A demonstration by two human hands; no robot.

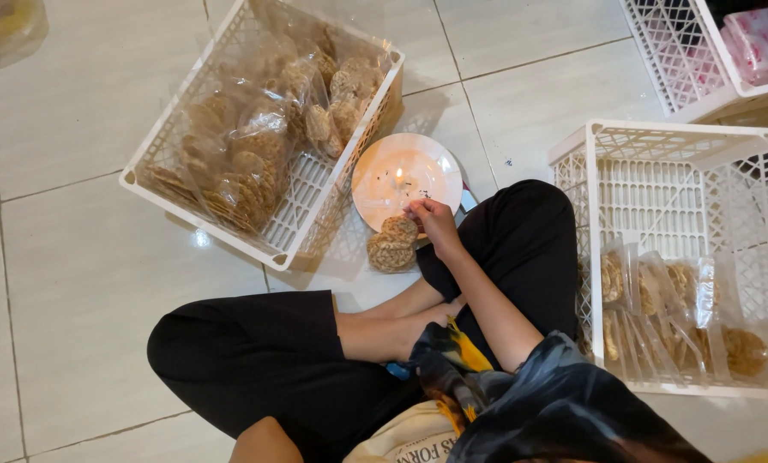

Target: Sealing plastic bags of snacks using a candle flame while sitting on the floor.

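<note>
Head view: the right hand (436, 222) pinches a clear bag of round brown crackers (392, 245) at the rim of a white plate (375, 184) bearing a lit candle (398, 177), between two white baskets on the floor.

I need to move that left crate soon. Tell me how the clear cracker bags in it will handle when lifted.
The cracker bags probably feel light and floppy: thin clear film, loosely slumped in the white crate. The round crackers look brittle, so squeezing would likely crack them. The glossy film may be slippery.
</note>
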